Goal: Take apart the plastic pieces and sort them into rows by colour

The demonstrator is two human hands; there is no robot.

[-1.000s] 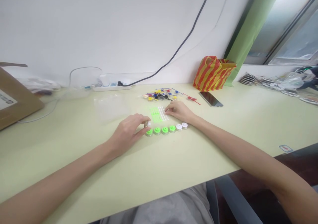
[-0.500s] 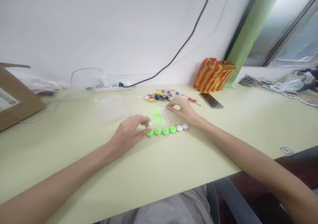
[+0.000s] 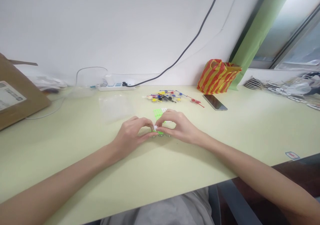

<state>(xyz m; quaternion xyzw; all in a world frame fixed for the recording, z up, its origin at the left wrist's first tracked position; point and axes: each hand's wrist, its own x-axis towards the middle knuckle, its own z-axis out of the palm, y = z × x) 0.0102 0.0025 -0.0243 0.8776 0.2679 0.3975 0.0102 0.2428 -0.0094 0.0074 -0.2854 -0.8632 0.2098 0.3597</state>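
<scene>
White plastic piece sits where the two hands meet, low and central on the surface. Left hand is curled, its fingertips pinching the piece from the left. Right hand arches in from the other side, fingers bent round toward it; whether they grip it too or only lie just beside it is hard to tell. Green discs lie mostly hidden under both hands, and a green sprue with a white strip sits just above the fingers. Farther back is a loose pile of small red, blue, yellow and black parts, with a phone lying to its right and a red-and-yellow striped bag behind that. A clear plastic bag lies left of the pile, in front of a white power strip, and a black cable runs up the wall from the strip. Cardboard box at far left carries a label whose writing is too small to read
</scene>
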